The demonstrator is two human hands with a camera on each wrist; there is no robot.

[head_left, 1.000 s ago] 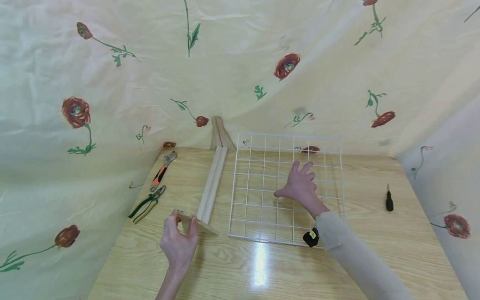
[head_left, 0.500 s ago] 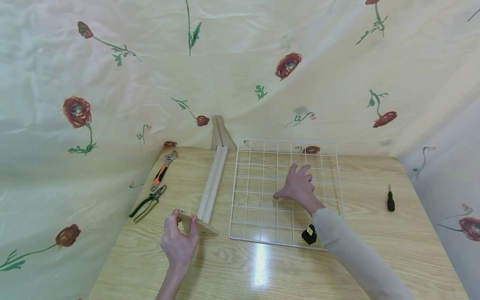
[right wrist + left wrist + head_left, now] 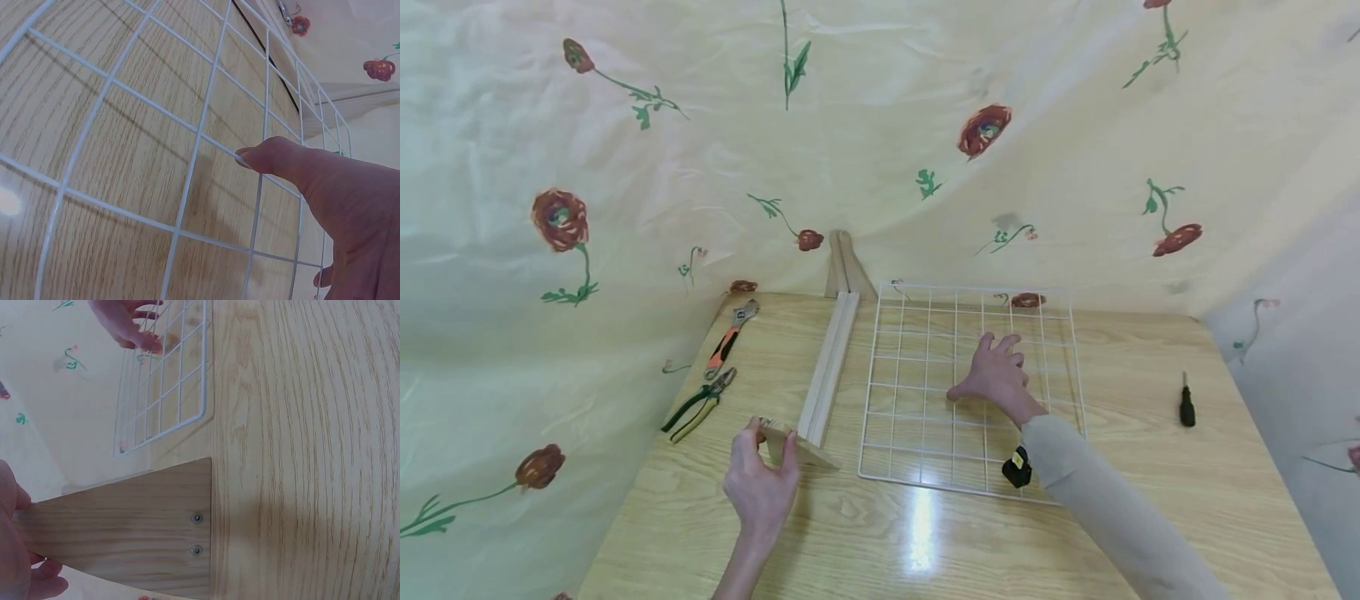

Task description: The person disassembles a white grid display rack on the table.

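Note:
My left hand [image 3: 762, 490] pinches the narrow top of a tapered wooden end piece [image 3: 801, 448], whose wide edge meets the table. Two screw heads show near that edge in the left wrist view. Two pale wooden bars [image 3: 829, 367] run back to a matching end piece [image 3: 847, 271] by the draped wall. With fingers spread, my right hand [image 3: 997, 372] lies on a white wire grid panel [image 3: 922, 387]. Its thumb touches a wire in the right wrist view. A black tape measure [image 3: 1017, 468] sits at the grid's near edge, beside the right sleeve.
Left on the table [image 3: 850, 550] lie an adjustable wrench [image 3: 730, 337] and green-handled pliers [image 3: 700, 406]. A black-handled screwdriver [image 3: 1186, 404] lies at the right. Floral cloth [image 3: 880, 150] hangs behind the table and along the sides.
The grid's far edge has come down towards the table, and my right hand has moved slightly nearer with it. My left hand keeps its hold on the wooden end piece.

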